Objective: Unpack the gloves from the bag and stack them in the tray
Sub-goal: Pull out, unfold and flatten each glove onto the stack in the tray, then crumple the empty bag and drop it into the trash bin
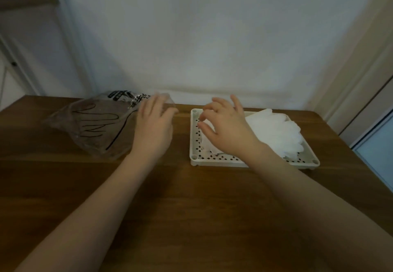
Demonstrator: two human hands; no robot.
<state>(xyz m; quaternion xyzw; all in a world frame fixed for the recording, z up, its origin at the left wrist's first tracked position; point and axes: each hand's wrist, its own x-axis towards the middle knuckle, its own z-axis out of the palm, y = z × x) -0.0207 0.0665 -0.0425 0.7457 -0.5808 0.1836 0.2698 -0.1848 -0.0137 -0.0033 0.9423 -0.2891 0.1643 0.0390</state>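
Translucent gloves (274, 131) in perforated tray (194, 144) (crinkly bag (91, 125) leftward), both hands' fingers loosely apart.

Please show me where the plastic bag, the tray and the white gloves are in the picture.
plastic bag (95, 127): head view, on its clear middle, over the printed hand outline.
tray (214, 162): head view, on its near rim, left part.
white gloves (276, 129): head view, on the middle of the pile in the tray.

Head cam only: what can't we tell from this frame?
- Whether the bag still holds gloves: the clear film is crumpled and blurred.
- How many gloves lie in the tray: the right hand covers part of the pile.
- Left hand contact with the bag: motion blur.
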